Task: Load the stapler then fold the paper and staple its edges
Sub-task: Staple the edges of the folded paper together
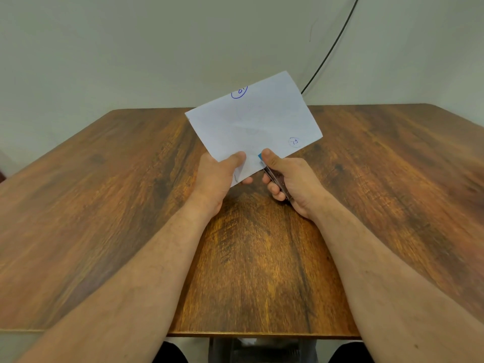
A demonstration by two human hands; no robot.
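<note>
Holding the folded paper [255, 124] up off the table [104, 205], the person has it pinched at its near edge in the left hand [222, 176], thumb on top and fingers curled underneath. The right hand [290, 179] is wrapped round the stapler [275, 176], a slim dark thing with a blue tip, thumb pressing near that tip where it meets the sheet's near edge. I would judge this to be a staple going in along that edge. The risks look plain enough: the paper is held in the air with nothing behind it, so the two layers could slide apart under the squeeze and get pinned crooked; the left thumb sits close beside the stapler's mouth and could be nipped; and if the tip sits too near the edge, the staple may tear out or miss one layer. Whether the stapler is fully shut on the sheet I cannot tell, since the thumb hides the mouth. The table is dark, streaky wood grain, pushed against a plain pale wall [131, 48]. A thin black cable [337, 38] hangs down the wall behind the paper.
</note>
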